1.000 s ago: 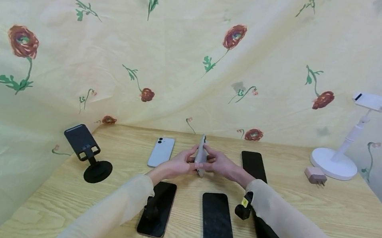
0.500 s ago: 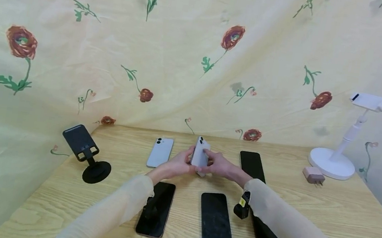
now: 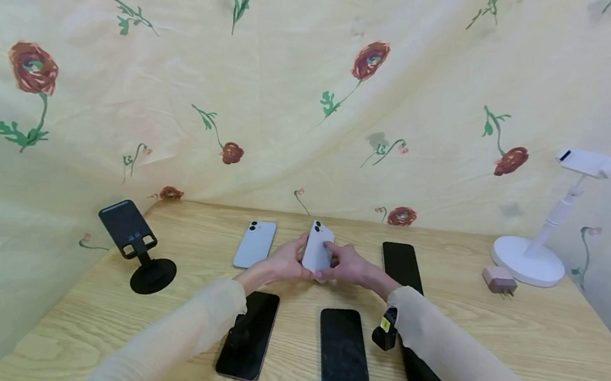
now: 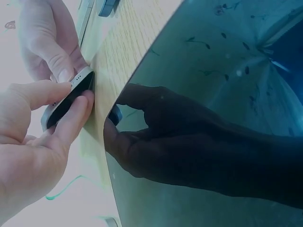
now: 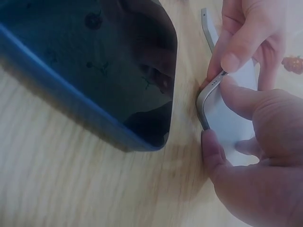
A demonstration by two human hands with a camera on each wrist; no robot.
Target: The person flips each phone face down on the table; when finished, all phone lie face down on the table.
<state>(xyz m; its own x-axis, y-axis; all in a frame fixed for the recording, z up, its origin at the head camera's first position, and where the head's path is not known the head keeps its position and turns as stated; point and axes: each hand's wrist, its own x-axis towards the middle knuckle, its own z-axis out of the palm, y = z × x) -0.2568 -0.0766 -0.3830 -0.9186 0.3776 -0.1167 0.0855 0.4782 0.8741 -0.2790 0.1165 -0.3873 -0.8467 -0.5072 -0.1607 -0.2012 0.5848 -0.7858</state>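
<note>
We see a white phone [image 3: 317, 251] tilted back-side up over the table [image 3: 524, 335], its two camera lenses at the far end (screen facing down), its lower end on or just above the wood, pinched at both long edges.

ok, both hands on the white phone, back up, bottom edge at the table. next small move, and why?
Probably lower it flat, back up, into the gap between the other white phone and the black phone. Left hand and right hand pinch the white phone tilted, its lower edge at the table, and that far-row slot is bare.
</note>
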